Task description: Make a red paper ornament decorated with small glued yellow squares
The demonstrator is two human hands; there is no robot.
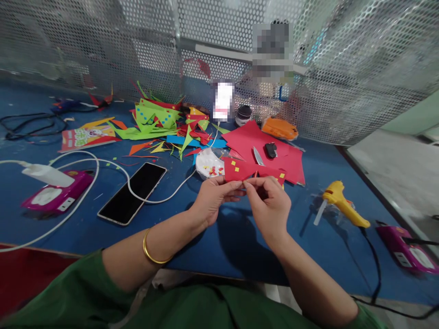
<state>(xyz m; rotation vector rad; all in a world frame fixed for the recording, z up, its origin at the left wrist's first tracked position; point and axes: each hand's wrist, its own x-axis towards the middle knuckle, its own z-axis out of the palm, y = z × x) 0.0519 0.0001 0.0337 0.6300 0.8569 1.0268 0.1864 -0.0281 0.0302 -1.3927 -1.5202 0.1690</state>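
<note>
Between both hands is a red paper piece (242,170) with small yellow squares on it, held above the blue table. My left hand (216,196) pinches its lower left part, thumb against the fingers. My right hand (269,201) is closed at its lower middle, and the two sets of fingertips nearly meet there. Part of the paper is hidden behind my fingers. Just left of it sits a white bowl (208,161) with tiny red and yellow bits. Behind it, a small knife blade (258,156) and a black key fob-like item (270,150) lie on red paper sheets (293,167).
A black phone (137,194) lies left under a white cable. Purple power strips (55,196) sit at both sides. A yellow glue gun (345,205) rests right. Green and red paper cutouts (154,116) pile at the back, near a lit phone (223,100) and a perforated metal screen (219,27).
</note>
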